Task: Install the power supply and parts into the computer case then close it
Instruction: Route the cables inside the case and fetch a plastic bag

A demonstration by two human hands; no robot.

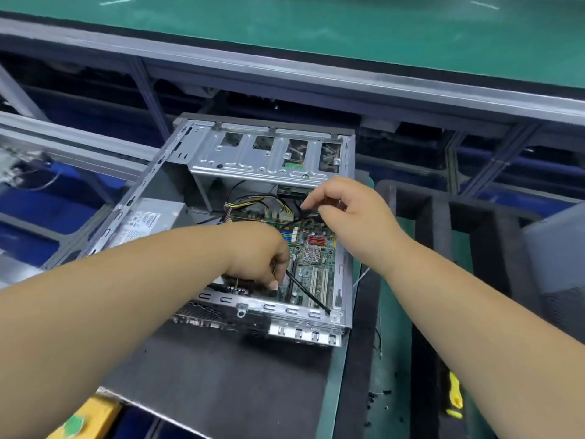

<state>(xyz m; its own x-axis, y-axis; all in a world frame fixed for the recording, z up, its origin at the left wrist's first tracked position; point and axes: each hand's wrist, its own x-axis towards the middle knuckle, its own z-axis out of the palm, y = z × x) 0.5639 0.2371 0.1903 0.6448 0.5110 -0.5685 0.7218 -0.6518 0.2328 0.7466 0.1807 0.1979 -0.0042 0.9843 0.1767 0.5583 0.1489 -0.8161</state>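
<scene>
The open computer case (pixel 262 217) lay on its side on a dark mat (pixel 221 375) over the green tabletop (pixel 392 343), its lid off and the motherboard (pixel 311 264) exposed along the right half. The power supply (pixel 148 220) — a grey box with a white label — sat inside the case at the left, partly behind the case's side rail. A silver drive cage (pixel 269 150) spanned the far end, and yellow and black cables (pixel 259 201) ran beneath it toward the board. The left hand (pixel 256 255) reached into the middle of the case, its grip curled down onto a thin black cable (pixel 307 293) that stretched diagonally to the case's near right corner. The right hand (pixel 345 210) hovered over the far right of the board, its thumb and forefinger pinching a dark cable end (pixel 308 208) just below the cage. Black foam trays (pixel 459 223) stood to the right — a yellow tool (pixel 455 399) lay near them at the lower edge.
</scene>
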